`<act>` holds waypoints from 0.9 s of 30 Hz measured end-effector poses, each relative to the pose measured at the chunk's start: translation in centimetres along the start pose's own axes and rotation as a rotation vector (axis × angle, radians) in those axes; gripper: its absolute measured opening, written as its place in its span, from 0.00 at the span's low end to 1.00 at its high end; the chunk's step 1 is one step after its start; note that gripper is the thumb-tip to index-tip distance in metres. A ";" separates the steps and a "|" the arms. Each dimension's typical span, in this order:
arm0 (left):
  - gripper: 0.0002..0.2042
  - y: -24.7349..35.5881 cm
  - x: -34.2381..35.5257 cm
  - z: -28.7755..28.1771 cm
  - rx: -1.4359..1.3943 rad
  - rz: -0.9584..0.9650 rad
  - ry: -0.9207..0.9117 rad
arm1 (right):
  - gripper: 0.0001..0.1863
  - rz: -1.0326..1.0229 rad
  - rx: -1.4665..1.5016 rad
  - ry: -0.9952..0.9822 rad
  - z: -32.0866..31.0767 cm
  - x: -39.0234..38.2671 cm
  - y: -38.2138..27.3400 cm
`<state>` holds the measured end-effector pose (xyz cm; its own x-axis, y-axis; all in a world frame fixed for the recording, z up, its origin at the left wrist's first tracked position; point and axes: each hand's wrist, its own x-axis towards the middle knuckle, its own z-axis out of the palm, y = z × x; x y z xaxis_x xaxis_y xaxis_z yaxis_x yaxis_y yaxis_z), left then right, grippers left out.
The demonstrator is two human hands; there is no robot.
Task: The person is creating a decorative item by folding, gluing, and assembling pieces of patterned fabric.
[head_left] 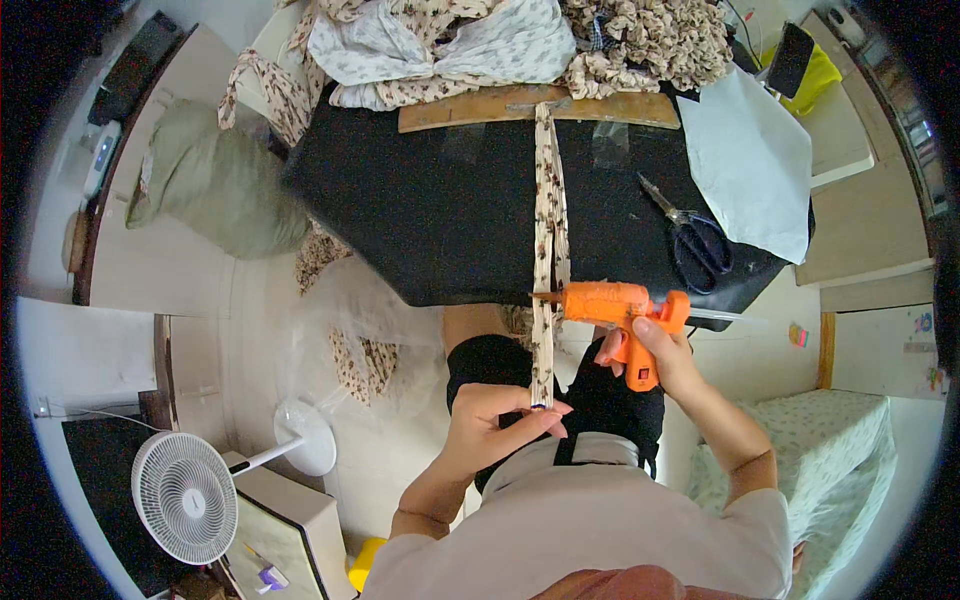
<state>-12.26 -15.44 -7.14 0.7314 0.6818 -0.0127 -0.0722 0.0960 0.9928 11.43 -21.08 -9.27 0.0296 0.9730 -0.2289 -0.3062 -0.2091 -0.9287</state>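
Observation:
A long, narrow strip of cream floral fabric [544, 210] runs toward me from a wooden board [440, 113] at the table's far side. My left hand [497, 425] pinches its near end over my lap. In my right hand [665, 355] is an orange hot glue gun [606, 302], with a clear glue stick [715, 314] poking out of its back. The gun's nozzle points left and lies over the strip near the table's front edge; whether it touches the fabric I cannot tell. Farther along, the strip looks doubled, with a second layer at its right.
Dark-handled scissors [697, 245] lie on the black table cover [420, 200], beside a pale blue sheet [750, 160]. Floral cloth [440, 45] and a ruffled beige pile [650, 45] fill the far edge. A white fan [186, 498] stands at lower left, a phone [790, 60] at far right.

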 end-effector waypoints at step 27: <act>0.05 4.4 1.6 -1.7 0.012 0.234 0.042 | 0.20 -0.015 0.149 0.259 -1.8 14.4 -8.4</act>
<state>-12.54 -12.74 -3.04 0.6669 0.7140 0.2132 -0.2281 -0.0768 0.9706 16.12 -5.51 -5.32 0.2714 0.9147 -0.2996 -0.4394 -0.1592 -0.8841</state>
